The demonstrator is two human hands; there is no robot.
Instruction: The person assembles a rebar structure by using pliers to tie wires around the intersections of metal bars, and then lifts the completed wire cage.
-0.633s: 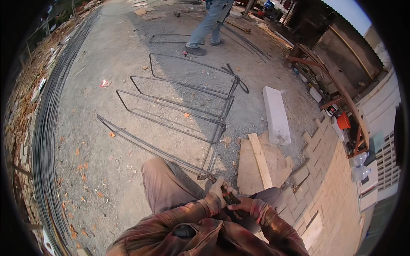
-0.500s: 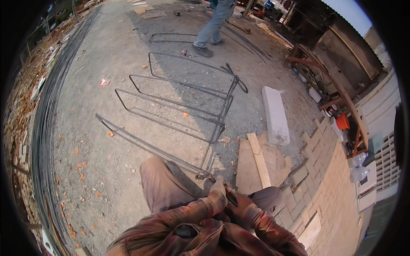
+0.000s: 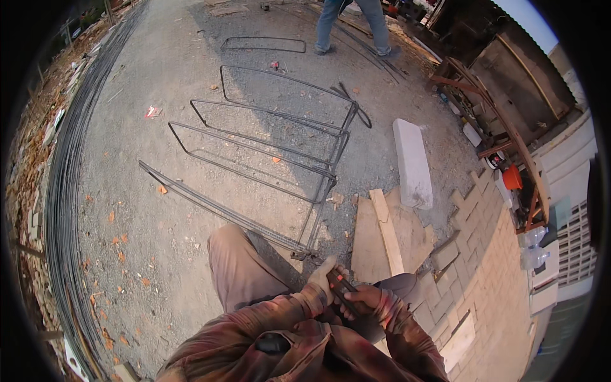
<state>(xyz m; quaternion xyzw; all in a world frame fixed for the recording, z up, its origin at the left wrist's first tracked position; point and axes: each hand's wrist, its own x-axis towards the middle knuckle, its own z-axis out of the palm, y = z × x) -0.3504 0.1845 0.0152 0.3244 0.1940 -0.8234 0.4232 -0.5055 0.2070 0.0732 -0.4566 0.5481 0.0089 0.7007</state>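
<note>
A dark hand tool [image 3: 344,286] with reddish patches sat between the person's knees, just beside the nearest corner of a rebar frame [image 3: 331,179]. The right hand [image 3: 365,297] was wrapped around the tool's rear part; the left hand [image 3: 321,274] lay along its side, and whether those fingers were closed I could not tell. The frame spread across the gritty ground [image 3: 133,191], its bent rectangular loops standing up and joined along the right side. Right of it lay a pale concrete block [image 3: 412,165] and a flat board [image 3: 410,232] with a wooden batten [image 3: 387,232] across it, next to brick paving [image 3: 476,239]. A long bundle of rods [image 3: 65,191] ran down the left. Beyond the frame were another person's jeans-clad legs [image 3: 374,25], and far right an orange bucket [image 3: 512,177].
</note>
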